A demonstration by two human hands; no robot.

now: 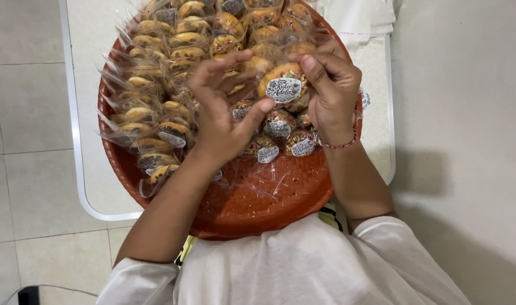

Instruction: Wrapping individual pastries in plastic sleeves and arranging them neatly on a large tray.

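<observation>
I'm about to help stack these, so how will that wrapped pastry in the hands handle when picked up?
The wrapped pastry probably feels light, since fingertips alone pinch it. Its clear film looks glossy and crinkled, so likely slippery and floppy at the edges. The round cake inside seems soft; squeezing may crush it.

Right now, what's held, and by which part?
Both hands, left hand and right hand, pinch one clear-wrapped sprinkled pastry by its plastic wrap, at opposite sides, over the orange woven tray.

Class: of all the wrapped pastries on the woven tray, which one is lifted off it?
The sprinkle-topped wrapped pastry held between both hands; the others lie on the red woven tray.
</observation>
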